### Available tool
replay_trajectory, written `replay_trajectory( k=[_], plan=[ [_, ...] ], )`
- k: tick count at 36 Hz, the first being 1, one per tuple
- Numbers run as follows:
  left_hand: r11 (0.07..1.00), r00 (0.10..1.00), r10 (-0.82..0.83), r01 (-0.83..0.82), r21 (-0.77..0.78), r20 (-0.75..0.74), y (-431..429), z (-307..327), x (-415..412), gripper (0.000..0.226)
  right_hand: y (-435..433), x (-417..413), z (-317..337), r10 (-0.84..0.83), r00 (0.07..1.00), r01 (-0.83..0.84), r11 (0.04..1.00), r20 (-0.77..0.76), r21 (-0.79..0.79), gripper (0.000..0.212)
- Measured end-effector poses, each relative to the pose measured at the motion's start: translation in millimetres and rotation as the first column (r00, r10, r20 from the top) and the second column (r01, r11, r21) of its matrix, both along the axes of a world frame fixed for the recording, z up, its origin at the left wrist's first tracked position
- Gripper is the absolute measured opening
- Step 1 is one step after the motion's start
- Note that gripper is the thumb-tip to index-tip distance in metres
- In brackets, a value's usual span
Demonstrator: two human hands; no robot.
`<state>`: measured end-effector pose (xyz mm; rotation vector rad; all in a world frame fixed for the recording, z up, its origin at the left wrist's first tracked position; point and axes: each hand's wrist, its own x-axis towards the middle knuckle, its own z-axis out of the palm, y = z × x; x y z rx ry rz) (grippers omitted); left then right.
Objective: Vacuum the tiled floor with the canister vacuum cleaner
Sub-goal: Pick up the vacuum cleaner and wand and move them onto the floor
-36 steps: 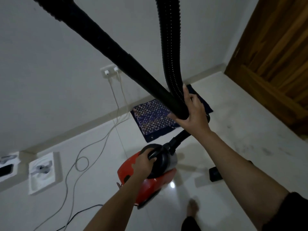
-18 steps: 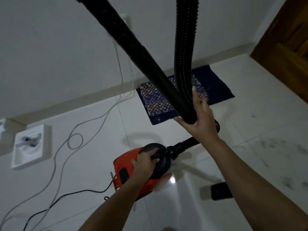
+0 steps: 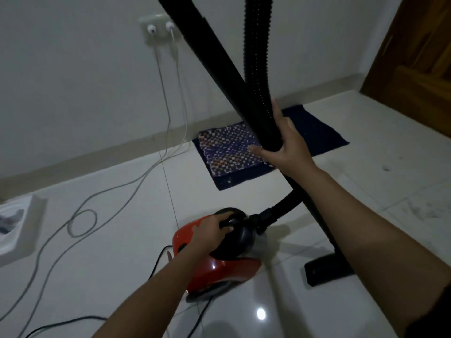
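So, white tiled floor (image 3: 97, 276) fills most of the view, glossy, with a light glare spot near the bottom, dirty smudges toward the right side. Grey wall (image 3: 73, 81) behind it, wooden door (image 3: 419, 62) at far right. Black rigid wand (image 3: 212, 59) runs diagonally from the top edge down to the right hand, and the ribbed black hose (image 3: 256, 57) hangs beside it from the top, the two meeting at the grip. Right hand (image 3: 285, 145) wraps the lower end of that wand-and-hose junction, fingers curled around it, thumb on the near side. Below the hand the tube goes on down to the black floor nozzle (image 3: 327, 270), which sits flat on the tiles, partly hidden by the right forearm. Red canister vacuum (image 3: 219, 272) is on the floor at centre, just left of the nozzle, hose plugged into its black front. Left hand (image 3: 210, 236) is clamped on the canister's black top handle, fingers closed over it. Dark blue mat (image 3: 244, 154) with a checkered patch lies against the baseboard beyond the canister. Wall socket (image 3: 158, 28) has two white plugs, white cables (image 3: 122, 189) trailing down and looping over the floor. Black power cord (image 3: 156, 262) runs off the canister's left side. White box (image 3: 22, 230) at left edge, contents unclear.
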<state>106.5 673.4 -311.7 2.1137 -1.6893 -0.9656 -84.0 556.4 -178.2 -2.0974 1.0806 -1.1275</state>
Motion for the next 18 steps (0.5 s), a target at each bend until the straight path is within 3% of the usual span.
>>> replay_trajectory(
  k=[7, 18],
  plan=[
    [0.997, 0.997, -0.018, 0.023, -0.073, 0.073, -5.4, -20.9, 9.9, 0.046, 4.7, 5.8, -20.4, -0.011, 0.998, 0.013, 0.999, 0.061, -0.040, 0.104],
    [0.995, 0.997, -0.083, 0.083, -0.052, 0.003, -2.5, -27.5, 28.0, 0.048, 12.7, 15.5, -21.7, -0.014, 0.997, 0.019, 0.997, 0.073, -0.069, 0.105]
  ],
)
